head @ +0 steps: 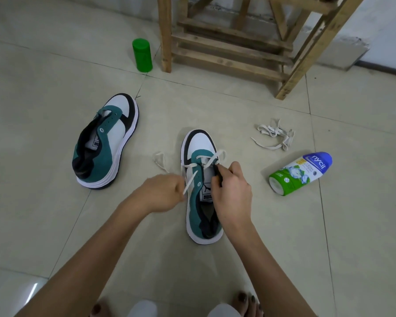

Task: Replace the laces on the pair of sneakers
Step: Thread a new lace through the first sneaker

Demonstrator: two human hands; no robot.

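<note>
A teal, white and black sneaker [198, 145] stands on the floor in the middle, toe pointing away. A cream lace [212, 160] crosses its lowest eyelets. My left hand [162, 194] pinches one end of that lace to the left of the shoe. My right hand [230, 191] grips the shoe's right eyelet edge beside the tongue. The second sneaker [106, 143] lies to the left without a lace. A loose cream lace [274, 135] sits bunched on the floor to the right.
A green lidded canister [142, 55] stands at the back beside a wooden stool's legs [229, 42]. A powder bottle [301, 173] lies on its side to the right. My bare toes [247, 303] show at the bottom edge. Pale floor tiles surround everything.
</note>
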